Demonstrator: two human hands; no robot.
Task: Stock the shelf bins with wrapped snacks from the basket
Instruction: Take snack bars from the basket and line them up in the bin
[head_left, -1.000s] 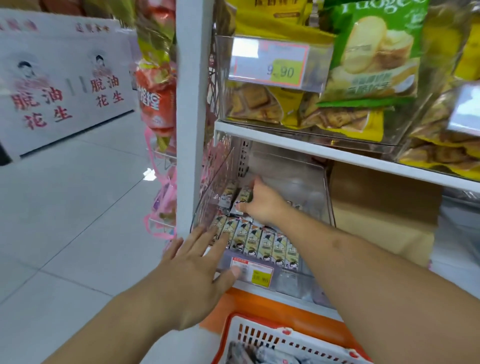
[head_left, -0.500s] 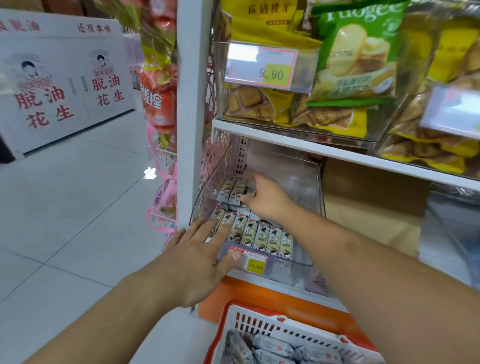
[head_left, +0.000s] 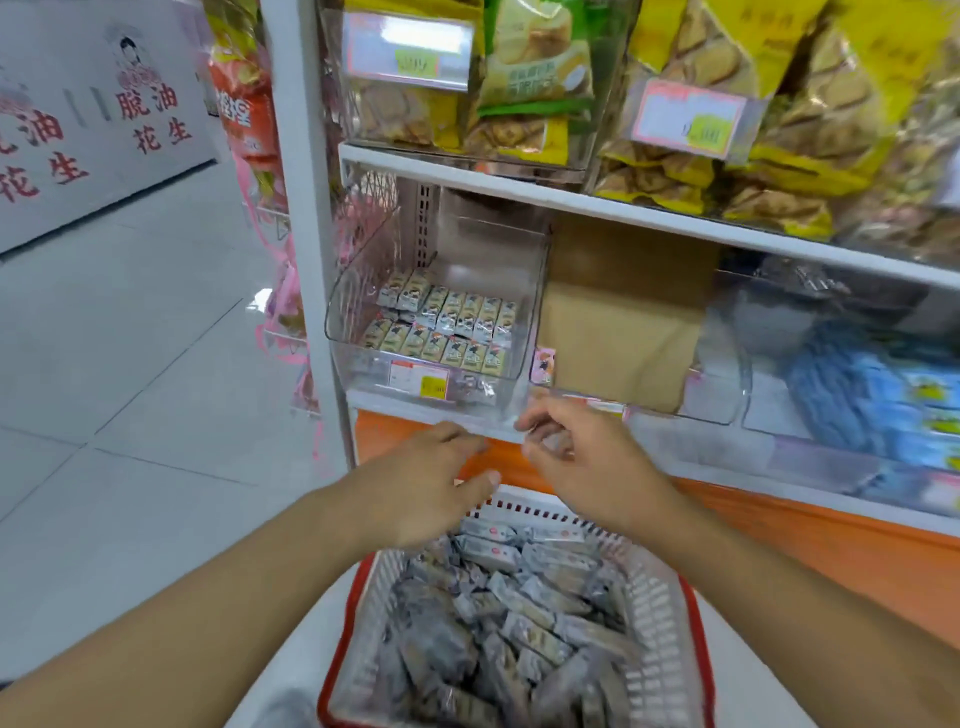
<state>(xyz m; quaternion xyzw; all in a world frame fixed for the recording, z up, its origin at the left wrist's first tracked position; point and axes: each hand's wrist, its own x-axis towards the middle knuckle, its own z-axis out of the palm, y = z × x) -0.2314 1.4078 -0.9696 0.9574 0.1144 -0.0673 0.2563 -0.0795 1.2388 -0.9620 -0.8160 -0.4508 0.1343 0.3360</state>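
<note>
A clear plastic shelf bin (head_left: 358, 291) on the lower shelf holds two neat rows of small wrapped snacks (head_left: 452, 325). Below me stands a white basket with a red rim (head_left: 660, 587), piled with several grey wrapped snacks (head_left: 498, 613). My left hand (head_left: 415, 483) hovers above the basket's far edge, fingers relaxed, holding nothing. My right hand (head_left: 576, 457) is beside it in front of the shelf edge, fingers loosely curled, nothing in them.
A brown cardboard box (head_left: 618, 332) fills the bay right of the bin. Further right, another clear bin (head_left: 727, 374) and blue packs (head_left: 878, 395). Yellow and green biscuit bags (head_left: 530, 78) crowd the upper shelf. A white upright post (head_left: 296, 156) borders the tiled aisle floor (head_left: 130, 338).
My right hand has come out of the bin and my left hand has left the bin's front; both dropped down over the basket. The view tilted downward.
</note>
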